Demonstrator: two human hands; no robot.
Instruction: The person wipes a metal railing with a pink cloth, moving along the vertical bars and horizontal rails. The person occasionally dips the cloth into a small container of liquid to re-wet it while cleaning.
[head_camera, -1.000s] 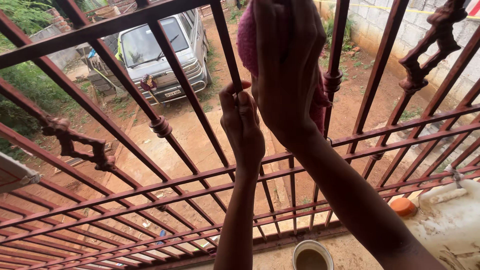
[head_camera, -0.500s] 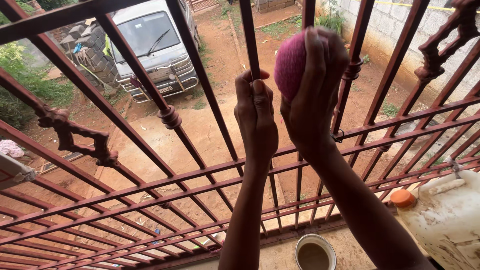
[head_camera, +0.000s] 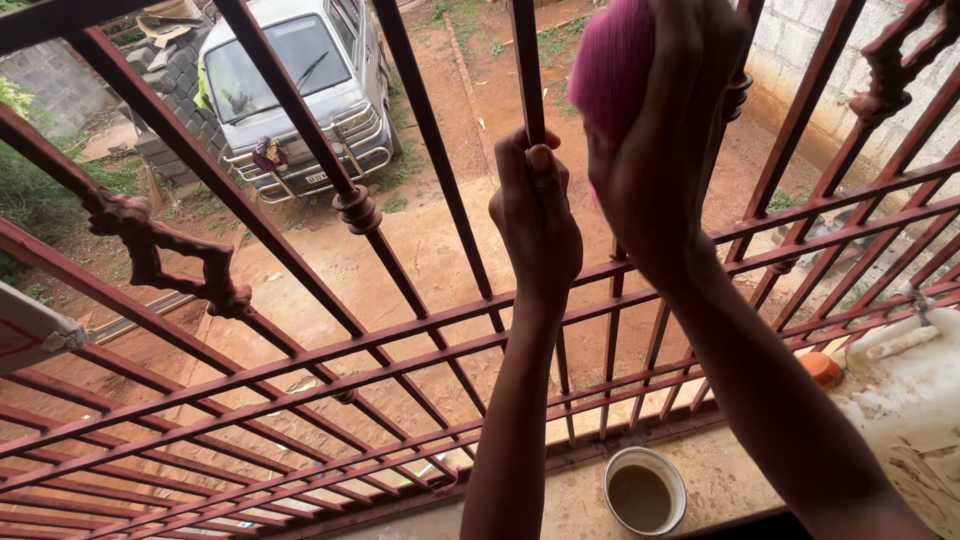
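Overhead, right hand (head_camera: 665, 150) around pink cloth (head_camera: 612, 60)

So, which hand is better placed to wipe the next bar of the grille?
The right hand: it holds the pink cloth against the bars. The left hand only grips one red bar and holds no cloth.

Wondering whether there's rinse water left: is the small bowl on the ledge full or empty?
Partly full: the bowl stands upright on the ledge, with murky brown liquid well below its rim.

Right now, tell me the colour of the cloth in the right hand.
Pink: the cloth bunched in the right hand, seen in the head view.
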